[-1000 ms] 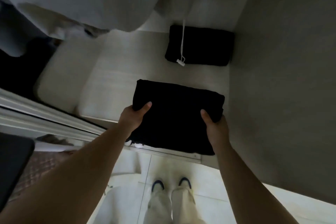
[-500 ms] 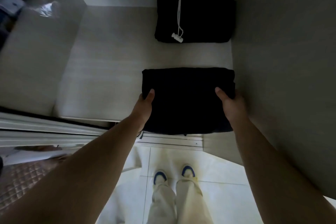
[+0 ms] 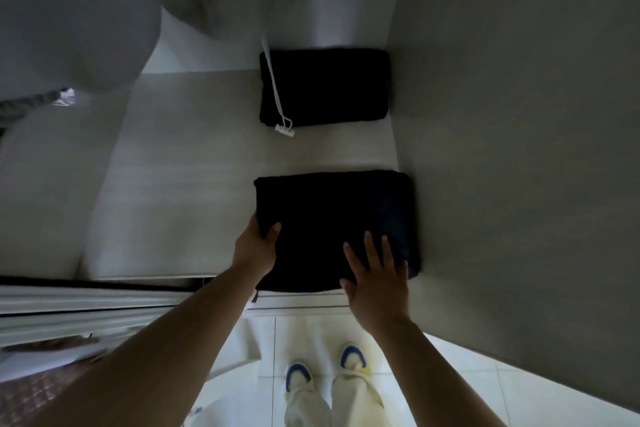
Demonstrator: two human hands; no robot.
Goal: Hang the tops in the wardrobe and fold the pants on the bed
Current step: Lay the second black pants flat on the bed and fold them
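Both hands are on the near folded pair of dark pants [image 3: 332, 218], which lies on the wardrobe shelf [image 3: 194, 184] at its front right corner, hard against the right side panel [image 3: 502, 149]. Curled round the bundle's left edge, the left hand [image 3: 254, 246] grips it with the thumb on top and the fingers hidden beneath or beside the cloth. Over on the other side, the right hand [image 3: 375, 274] lies flat with fingers spread and straight, pressing on the front right part of the bundle and gripping nothing.

A second folded dark garment [image 3: 325, 87] sits at the back right corner of the shelf, well apart from the near one, with a white drawstring [image 3: 275, 90] hanging down across its left part. Pale hanging tops [image 3: 76, 10] fill the upper left above the shelf.

The step in hand looks like seating the bundle squarely on the shelf. Its front edge seems to reach or slightly overhang the shelf's front edge, so a good finish would be a short, even push toward the back, keeping the flat palm on top so the layers do not slide apart, while the left hand steers the left edge parallel to the side panel. Letting go with the left fingers last, drawn out sideways instead of upward, should keep the fold from lifting. The gap to the rear garment ought to be kept.
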